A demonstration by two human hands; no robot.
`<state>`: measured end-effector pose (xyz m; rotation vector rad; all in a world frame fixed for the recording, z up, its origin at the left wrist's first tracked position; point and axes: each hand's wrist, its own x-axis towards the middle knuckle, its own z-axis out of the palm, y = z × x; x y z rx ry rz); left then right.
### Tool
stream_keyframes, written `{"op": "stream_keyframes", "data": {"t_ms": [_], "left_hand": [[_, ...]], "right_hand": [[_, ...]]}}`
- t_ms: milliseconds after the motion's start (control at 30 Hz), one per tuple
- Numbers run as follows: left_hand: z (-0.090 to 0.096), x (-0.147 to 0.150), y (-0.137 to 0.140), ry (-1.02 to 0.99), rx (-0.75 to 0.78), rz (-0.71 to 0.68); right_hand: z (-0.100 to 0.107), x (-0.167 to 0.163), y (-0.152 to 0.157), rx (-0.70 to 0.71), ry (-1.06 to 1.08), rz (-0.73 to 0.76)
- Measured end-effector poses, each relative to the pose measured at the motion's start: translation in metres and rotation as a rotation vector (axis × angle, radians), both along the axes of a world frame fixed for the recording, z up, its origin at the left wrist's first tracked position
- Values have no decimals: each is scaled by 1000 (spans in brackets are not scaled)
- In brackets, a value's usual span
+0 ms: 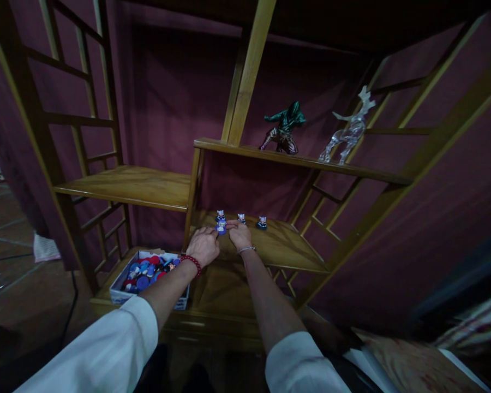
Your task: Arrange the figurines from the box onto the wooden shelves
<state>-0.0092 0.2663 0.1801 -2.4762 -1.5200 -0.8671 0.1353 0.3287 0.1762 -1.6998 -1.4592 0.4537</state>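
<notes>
figurine [221,228] | between both grips | left hand [203,245], right hand [240,235] pinching it

Wooden shelf [286,248] with small figurines [261,222]

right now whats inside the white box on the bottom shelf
The white box holds a heap of small blue and red pieces. The left forearm covers its right end, hiding what lies there.

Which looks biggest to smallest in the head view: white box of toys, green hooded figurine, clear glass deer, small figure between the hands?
1. White box of toys, nearer the camera.
2-3. Green hooded figurine and clear glass deer: alike.
4. Small figure.
</notes>
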Motion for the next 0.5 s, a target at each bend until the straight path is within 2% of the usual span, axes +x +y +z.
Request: {"op": "stream_keyframes", "data": {"t_ms": [500], "left_hand": [[3, 0, -3, -5, -21, 7]], "right_hand": [[3, -2, -6, 7, -24, -6]]}}
